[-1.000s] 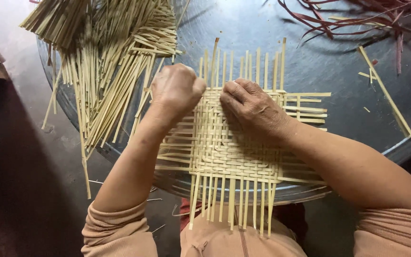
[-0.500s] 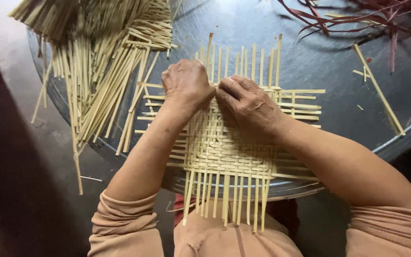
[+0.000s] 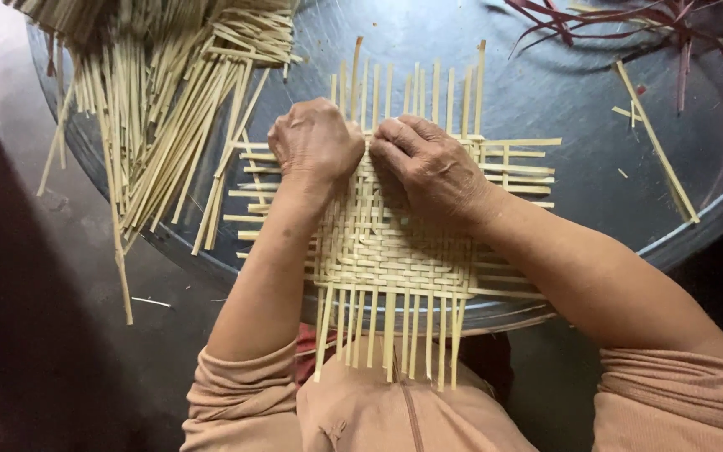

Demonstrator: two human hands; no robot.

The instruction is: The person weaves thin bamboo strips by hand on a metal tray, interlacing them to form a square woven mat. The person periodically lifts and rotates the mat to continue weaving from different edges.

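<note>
Mat (image 3: 391, 247) of woven strips lies at tray's (image 3: 546, 92) near edge, overhanging. Left hand (image 3: 315, 142) and right hand (image 3: 428, 167), fingers curled, pinch strips at mat's far edge. Loose strips (image 3: 169, 109) heaped at tray's left edge.

Both hands (image 3: 374, 159) on woven mat (image 3: 387, 243)

You sit at a home craft workplace: a round metal tray (image 3: 546, 109) serves as your table, heaped with pale bamboo strips (image 3: 169, 109), dark red strips (image 3: 671, 33) and a half-woven mat (image 3: 395, 243).
</note>
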